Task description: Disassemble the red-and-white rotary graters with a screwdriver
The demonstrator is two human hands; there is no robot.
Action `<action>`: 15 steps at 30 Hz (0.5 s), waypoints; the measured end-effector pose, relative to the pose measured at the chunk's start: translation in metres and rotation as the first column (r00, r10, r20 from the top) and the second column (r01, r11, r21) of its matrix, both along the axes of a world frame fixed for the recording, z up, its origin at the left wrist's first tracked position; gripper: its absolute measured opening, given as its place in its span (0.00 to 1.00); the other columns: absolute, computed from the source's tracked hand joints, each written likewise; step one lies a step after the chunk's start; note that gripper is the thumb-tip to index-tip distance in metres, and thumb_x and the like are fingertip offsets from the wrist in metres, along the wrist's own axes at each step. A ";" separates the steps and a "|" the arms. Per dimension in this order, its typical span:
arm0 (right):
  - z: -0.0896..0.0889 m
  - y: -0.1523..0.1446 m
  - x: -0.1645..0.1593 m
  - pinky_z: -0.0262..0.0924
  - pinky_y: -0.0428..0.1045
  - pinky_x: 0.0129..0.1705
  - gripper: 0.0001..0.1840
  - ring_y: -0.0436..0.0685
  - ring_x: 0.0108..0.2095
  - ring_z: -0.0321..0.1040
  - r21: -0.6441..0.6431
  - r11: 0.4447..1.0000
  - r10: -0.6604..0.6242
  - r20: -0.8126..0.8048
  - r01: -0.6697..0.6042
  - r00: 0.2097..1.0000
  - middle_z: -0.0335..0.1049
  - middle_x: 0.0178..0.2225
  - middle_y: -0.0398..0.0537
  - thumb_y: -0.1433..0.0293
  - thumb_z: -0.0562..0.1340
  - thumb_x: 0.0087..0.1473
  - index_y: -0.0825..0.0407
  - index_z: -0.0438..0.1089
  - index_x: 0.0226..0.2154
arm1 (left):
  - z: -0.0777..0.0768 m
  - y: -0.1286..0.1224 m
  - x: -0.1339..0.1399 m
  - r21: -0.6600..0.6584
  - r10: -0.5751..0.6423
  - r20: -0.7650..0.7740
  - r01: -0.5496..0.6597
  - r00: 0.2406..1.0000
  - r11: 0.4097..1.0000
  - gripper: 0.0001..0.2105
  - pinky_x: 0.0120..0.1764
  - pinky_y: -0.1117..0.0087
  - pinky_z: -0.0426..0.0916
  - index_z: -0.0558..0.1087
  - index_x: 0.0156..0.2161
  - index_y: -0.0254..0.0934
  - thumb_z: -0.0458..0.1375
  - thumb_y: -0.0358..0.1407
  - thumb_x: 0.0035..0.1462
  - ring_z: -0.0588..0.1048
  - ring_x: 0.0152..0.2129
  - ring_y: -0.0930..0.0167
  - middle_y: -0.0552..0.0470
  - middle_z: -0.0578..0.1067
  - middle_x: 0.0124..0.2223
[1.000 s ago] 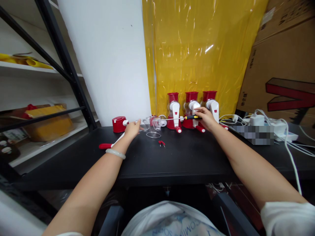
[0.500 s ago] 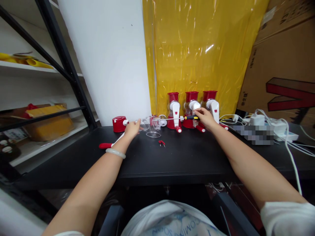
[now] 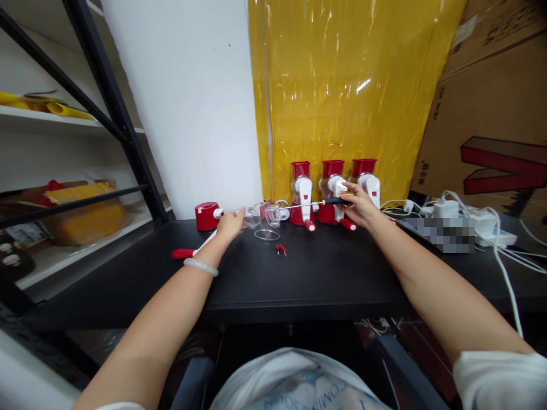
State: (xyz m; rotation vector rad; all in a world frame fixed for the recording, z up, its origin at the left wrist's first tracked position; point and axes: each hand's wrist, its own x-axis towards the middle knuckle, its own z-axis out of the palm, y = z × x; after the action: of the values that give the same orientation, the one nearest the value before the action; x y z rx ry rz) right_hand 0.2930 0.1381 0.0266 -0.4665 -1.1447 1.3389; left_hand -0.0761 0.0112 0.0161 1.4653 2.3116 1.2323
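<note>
My left hand (image 3: 231,224) is closed around the near-left end of a clear plastic grater body (image 3: 267,216), which lies on its side on the black table. A white crank arm with a red handle (image 3: 183,253) sticks out below that wrist; the hand hides where it joins. My right hand (image 3: 360,203) grips a screwdriver (image 3: 331,201) by its black and yellow handle, the fingers partly raised. Its metal shaft points left, the tip reaching the clear body. Small red pieces (image 3: 281,249) with metal pins lie in front. A red base (image 3: 207,216) stands beyond my left hand.
Several red-and-white drum graters (image 3: 301,191) stand in a row against yellow wrapping (image 3: 342,85). White cables and chargers (image 3: 447,208) crowd the right end near a cardboard box (image 3: 504,108). A black-framed shelf (image 3: 115,114) rises at left.
My right hand has shifted its fingers on the screwdriver handle, now more spread and covering more of its end. My left hand and the clear body have hardly moved.
</note>
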 end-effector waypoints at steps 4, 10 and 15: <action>-0.002 0.007 -0.002 0.67 0.49 0.33 0.17 0.52 0.34 0.67 0.015 0.998 -0.070 0.057 0.069 0.996 0.67 0.29 0.40 0.70 0.68 0.37 0.47 0.66 0.33 | 0.000 0.000 0.001 -0.001 0.002 -0.008 -0.002 1.000 1.000 0.24 0.31 0.69 0.73 0.76 0.38 0.32 0.47 0.51 0.62 0.81 0.27 0.64 0.43 0.82 0.35; -0.011 0.014 0.000 0.63 0.50 0.24 0.20 0.54 0.23 0.65 0.157 0.956 -0.286 0.340 0.246 0.896 0.65 0.21 0.43 0.49 0.61 0.52 0.49 0.67 0.28 | 0.002 -0.003 0.003 -0.007 0.038 -0.028 -0.039 0.999 0.999 0.26 0.31 0.69 0.73 0.78 0.38 0.32 0.47 0.52 0.62 0.81 0.28 0.62 0.42 0.82 0.34; -0.014 0.011 0.003 0.53 0.47 0.18 0.24 0.51 0.15 0.57 0.293 0.922 -0.378 0.551 0.252 0.744 0.60 0.14 0.39 0.45 0.59 0.52 0.49 0.66 0.28 | 0.005 -0.005 0.006 -0.029 0.076 -0.076 -0.078 0.994 0.997 0.26 0.31 0.68 0.74 0.79 0.38 0.33 0.45 0.52 0.62 0.81 0.29 0.61 0.41 0.82 0.33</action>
State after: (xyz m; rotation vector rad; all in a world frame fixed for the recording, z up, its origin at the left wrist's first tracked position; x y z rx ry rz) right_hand 0.2956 0.1494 0.0130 -0.9388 -1.6164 0.7676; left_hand -0.0704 0.0063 0.0207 1.4483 2.4461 1.1730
